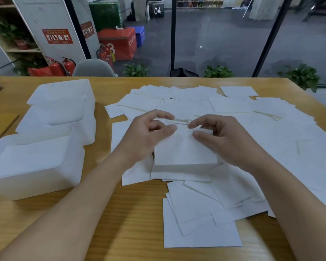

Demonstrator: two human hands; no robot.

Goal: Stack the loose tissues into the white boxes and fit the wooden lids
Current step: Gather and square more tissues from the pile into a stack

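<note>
Head view: loose tissues [201, 223] lie nearest on the tabletop [135, 213]. My left hand [149, 136] and right hand [224, 140], fingers curled, hold the tissue stack [184, 153] between them. White boxes [51, 132] stand left, open.

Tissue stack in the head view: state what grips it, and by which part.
Both hands hold the tissue stack at its far end: the left hand at the far left corner, the right hand at the far right corner, thumbs resting on its top sheet.
</note>
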